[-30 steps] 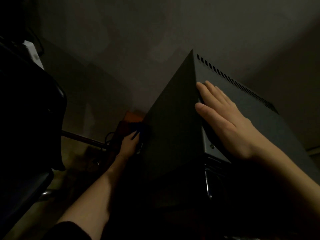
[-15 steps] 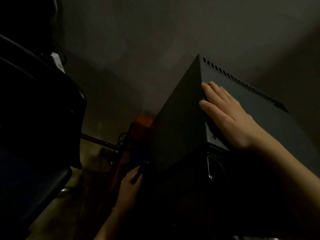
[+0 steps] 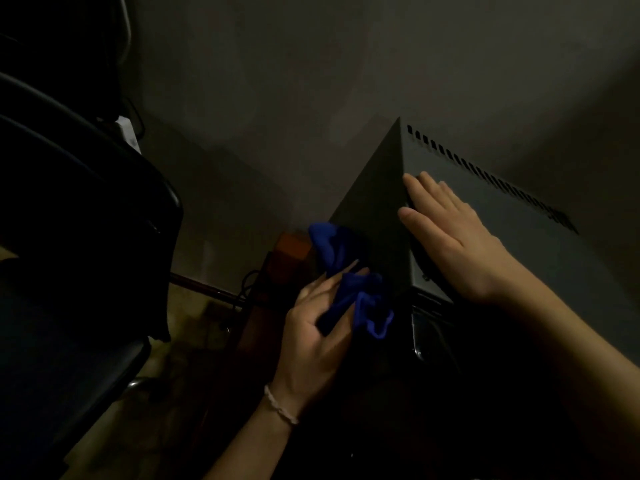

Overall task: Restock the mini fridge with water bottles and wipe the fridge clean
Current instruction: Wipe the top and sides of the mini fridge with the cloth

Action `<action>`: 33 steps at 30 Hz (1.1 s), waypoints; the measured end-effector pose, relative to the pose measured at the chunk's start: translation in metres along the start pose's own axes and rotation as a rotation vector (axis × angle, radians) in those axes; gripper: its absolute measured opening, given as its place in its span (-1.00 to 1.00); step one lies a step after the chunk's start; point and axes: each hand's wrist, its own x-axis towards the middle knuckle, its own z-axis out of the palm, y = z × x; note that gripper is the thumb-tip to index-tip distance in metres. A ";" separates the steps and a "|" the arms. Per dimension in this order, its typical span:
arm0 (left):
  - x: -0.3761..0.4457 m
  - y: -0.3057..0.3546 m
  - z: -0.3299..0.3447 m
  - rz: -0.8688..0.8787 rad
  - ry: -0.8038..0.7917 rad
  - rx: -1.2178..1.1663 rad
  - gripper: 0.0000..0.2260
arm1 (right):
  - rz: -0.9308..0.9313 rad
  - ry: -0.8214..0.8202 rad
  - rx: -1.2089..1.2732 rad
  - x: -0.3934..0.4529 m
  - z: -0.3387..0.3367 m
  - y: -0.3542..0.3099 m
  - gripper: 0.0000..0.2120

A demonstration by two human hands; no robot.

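Head view, left grip (image 3: 322, 327) clutching blue cloth (image 3: 349, 282), right grip (image 3: 450, 237) flat, fingers straight, on fridge (image 3: 374, 216)

Dim room: bare grey wall (image 3: 311, 81), what looks like a dark chair (image 3: 79, 258) at left.

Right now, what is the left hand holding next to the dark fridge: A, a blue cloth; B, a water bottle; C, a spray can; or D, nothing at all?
A: the left hand has its fingers curled round a bunched blue cloth against the side of the fridge, while the right hand lies flat on the fridge's top.
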 end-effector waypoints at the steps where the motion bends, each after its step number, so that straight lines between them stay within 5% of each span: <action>1: 0.008 0.004 0.002 0.031 -0.011 -0.008 -0.69 | 0.001 0.000 0.005 0.000 0.000 -0.001 -0.41; 8: 0.089 -0.027 0.011 -0.023 -0.068 -0.135 -0.70 | 0.008 0.000 0.017 0.001 0.000 -0.002 -0.29; 18: 0.171 -0.112 0.000 -0.470 0.046 -0.053 -0.77 | 0.014 -0.014 0.012 0.001 0.000 0.001 -0.33; 26: 0.113 -0.142 -0.024 -0.460 0.045 0.030 -0.80 | 0.022 -0.015 0.020 0.002 -0.001 0.001 -0.32; 33: 0.021 -0.145 -0.045 -0.622 0.130 -0.025 -0.81 | 0.013 -0.008 -0.006 0.001 -0.001 -0.002 -0.30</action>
